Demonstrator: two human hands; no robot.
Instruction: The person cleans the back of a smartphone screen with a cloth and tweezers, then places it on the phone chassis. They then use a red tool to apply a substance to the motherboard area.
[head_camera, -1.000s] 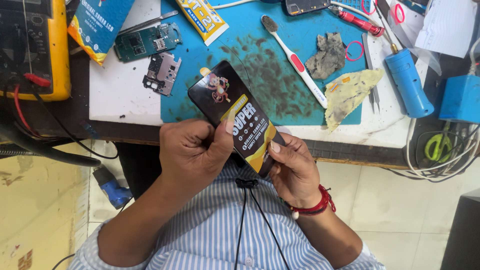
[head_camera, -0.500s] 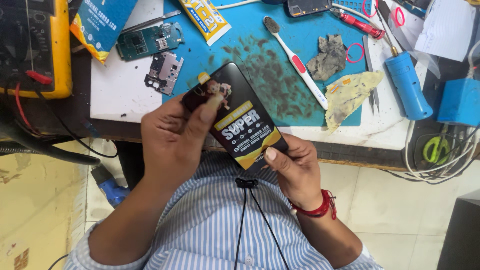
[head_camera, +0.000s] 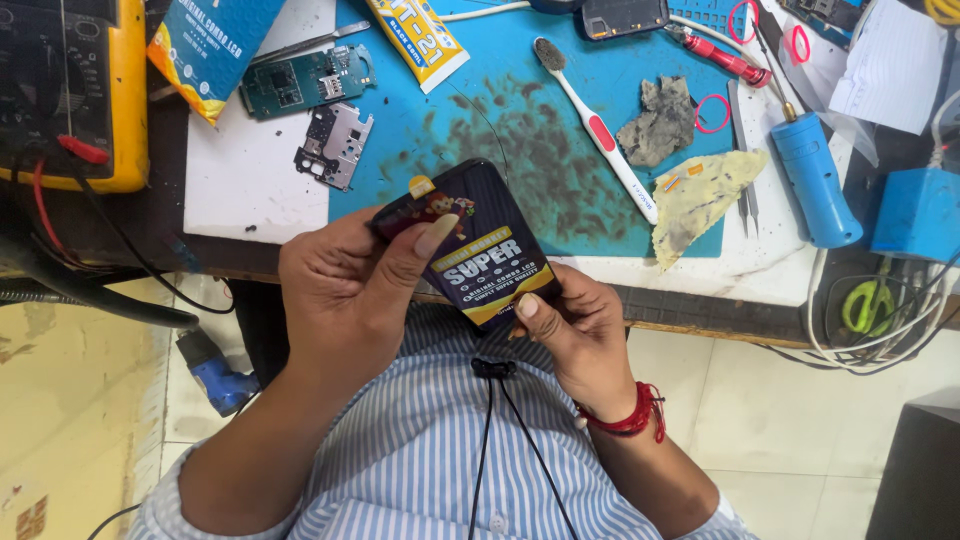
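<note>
Both hands hold 1 black phone screen (head_camera: 470, 245) above the bench edge, over the blue mat (head_camera: 520, 130). The left hand (head_camera: 345, 290) pinches its top end with thumb laid across; the right hand (head_camera: 575, 325) grips its lower corner.

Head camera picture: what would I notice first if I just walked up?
Probably the black phone screen with a bright sticker, held in the middle by the left hand and right hand. Behind it, a stained blue mat holds a white toothbrush. A yellow meter sits at the far left.
</note>
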